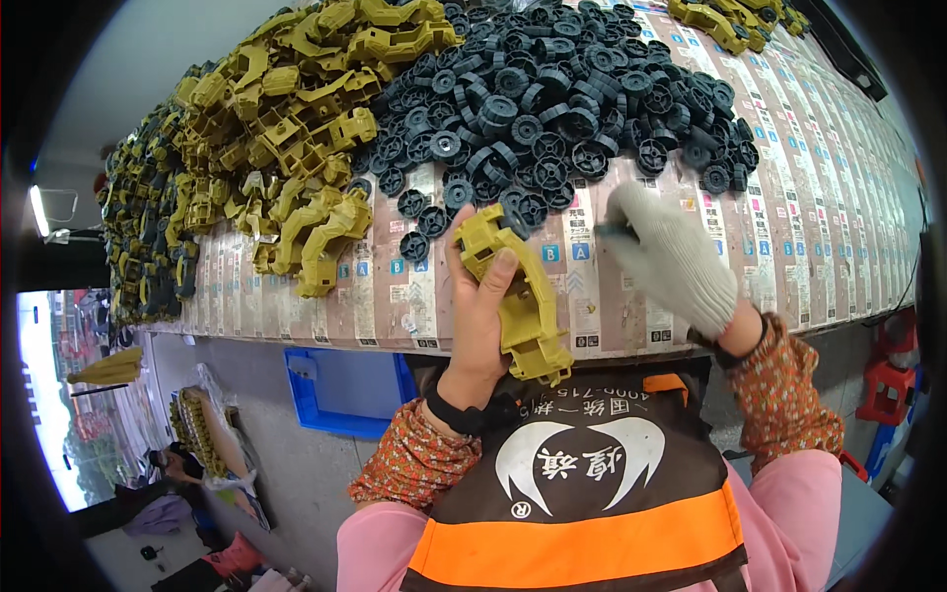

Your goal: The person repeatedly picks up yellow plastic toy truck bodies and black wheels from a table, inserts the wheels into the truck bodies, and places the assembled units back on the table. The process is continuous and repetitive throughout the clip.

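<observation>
My bare left hand is closed round a yellow-olive plastic toy truck body, held tilted above the table's near edge. A dark wheel shows at the body's far end; whether it is fitted or lies behind cannot be made out. My right hand, in a white knitted glove, is to the right of the truck body and apart from it. Its fingers are pinched, slightly blurred, on a small dark piece that looks like a toy wheel, mostly hidden by the glove.
A heap of dark toy wheels covers the table's far middle. Left of it are piled yellow truck bodies, then bodies with wheels. More yellow pieces lie far right. A blue bin stands below the table's near edge.
</observation>
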{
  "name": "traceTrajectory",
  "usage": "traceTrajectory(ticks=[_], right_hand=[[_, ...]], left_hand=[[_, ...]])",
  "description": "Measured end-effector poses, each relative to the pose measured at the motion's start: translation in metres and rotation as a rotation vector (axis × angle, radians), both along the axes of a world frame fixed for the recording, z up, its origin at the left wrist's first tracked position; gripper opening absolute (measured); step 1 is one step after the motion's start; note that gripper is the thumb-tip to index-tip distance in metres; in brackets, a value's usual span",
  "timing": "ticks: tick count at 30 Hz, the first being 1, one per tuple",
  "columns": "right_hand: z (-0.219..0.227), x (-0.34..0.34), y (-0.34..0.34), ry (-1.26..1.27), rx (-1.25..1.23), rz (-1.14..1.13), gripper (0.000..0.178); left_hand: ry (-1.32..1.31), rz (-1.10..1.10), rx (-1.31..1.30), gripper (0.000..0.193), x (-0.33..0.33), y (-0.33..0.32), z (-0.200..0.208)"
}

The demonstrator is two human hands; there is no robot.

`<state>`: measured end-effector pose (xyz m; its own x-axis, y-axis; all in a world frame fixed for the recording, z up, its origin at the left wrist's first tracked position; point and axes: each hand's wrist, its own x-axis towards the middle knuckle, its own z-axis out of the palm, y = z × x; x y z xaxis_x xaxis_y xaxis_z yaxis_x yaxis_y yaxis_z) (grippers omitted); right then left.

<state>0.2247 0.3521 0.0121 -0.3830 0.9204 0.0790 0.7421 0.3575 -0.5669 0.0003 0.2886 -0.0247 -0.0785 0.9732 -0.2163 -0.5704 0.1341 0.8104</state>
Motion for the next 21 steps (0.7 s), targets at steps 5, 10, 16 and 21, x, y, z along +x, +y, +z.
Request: traceTrajectory(ticks=[5, 10, 16, 21], right_hand=[[-0.008, -0.017, -0.056, 0.503, -0.308, -0.011, 0.029], [0.006, -0.024, -0.074, 0.471, -0.287, 0.027, 0.035], [0.001, -0.023, -0.087, 0.462, -0.223, 0.020, 0.036], [0.003, -0.023, -0.093, 0.372, -0.224, 0.025, 0.039]], left_hand=[[-0.003, 0.070, 0.035, 0.073, 0.005, 0.001, 0.003], [0.066, 0.115, 0.089, 0.074, 0.010, 0.002, 0.003], [0.208, 0.152, 0.177, 0.079, 0.013, 0.000, 0.004], [0.325, 0.171, 0.312, 0.088, 0.024, -0.003, 0.006]])
